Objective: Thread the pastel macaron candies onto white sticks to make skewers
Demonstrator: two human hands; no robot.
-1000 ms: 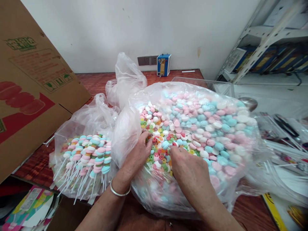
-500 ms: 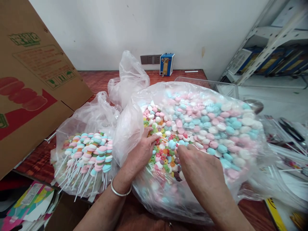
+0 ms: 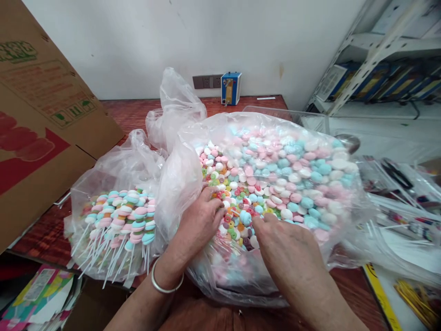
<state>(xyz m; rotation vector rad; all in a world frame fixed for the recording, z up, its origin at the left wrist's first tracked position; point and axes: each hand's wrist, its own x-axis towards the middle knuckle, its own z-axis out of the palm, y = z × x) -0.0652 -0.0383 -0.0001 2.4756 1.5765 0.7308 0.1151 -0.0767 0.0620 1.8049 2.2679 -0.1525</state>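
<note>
A large clear plastic bag (image 3: 241,294) lies open, full of pink, blue and white marshmallow candies (image 3: 306,202) with small ring-shaped gummies (image 3: 234,232) mixed in. Over the gummies at the bag's left side is my left hand (image 3: 203,214), its fingers curled in; what they pinch, if anything, is unclear. My right hand (image 3: 285,248) is closed. Right at its fingertips sits a blue candy piece (image 3: 245,217) with orange beside it, seemingly on a stick hidden by the hand. Left of the hands, a smaller bag (image 3: 113,165) holds finished-looking candy skewers (image 3: 120,216) with white sticks.
A cardboard box (image 3: 51,105) stands at the left on the red-brown table (image 3: 120,112). Against the wall are a small blue device (image 3: 231,88) and sockets (image 3: 206,82). At the right are packets with black-handled scissors (image 3: 396,174) and a metal shelf (image 3: 361,69).
The left fingers, stretched over the candies before, have curled in. My right hand stays closed by the blue candy piece. The whole view has shifted slightly.
</note>
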